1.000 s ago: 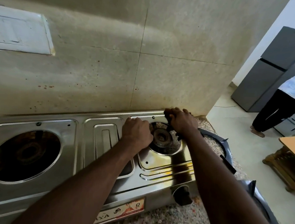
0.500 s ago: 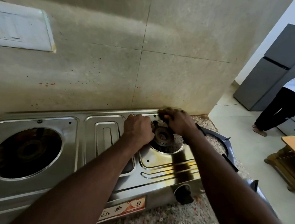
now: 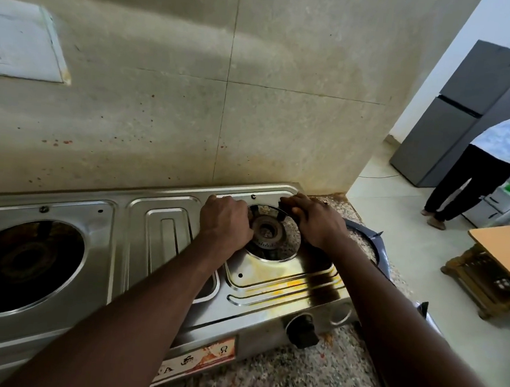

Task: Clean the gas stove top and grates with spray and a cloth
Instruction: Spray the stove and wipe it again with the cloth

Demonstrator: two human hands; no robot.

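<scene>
Stainless-steel two-burner gas stove top (image 3: 158,246) fills the lower half of the frame, set on a speckled granite counter (image 3: 279,378) against a beige tiled wall. At lower left is its large, dark, round burner opening (image 3: 22,263). Right of centre, the left hand (image 3: 225,221) sits knuckles-up at the left rim of the small right burner (image 3: 267,229). Its fingers are curled under, and I cannot tell whether they grip anything. The right hand (image 3: 318,222) is at the burner's upper right rim, fingers clenched over a small black piece (image 3: 281,212). A black control knob (image 3: 302,330) juts from the stove's front. A dark round grate (image 3: 380,249) lies on the counter just right of the stove. At far right a person (image 3: 474,180) stands beside a grey fridge (image 3: 454,123).
</scene>
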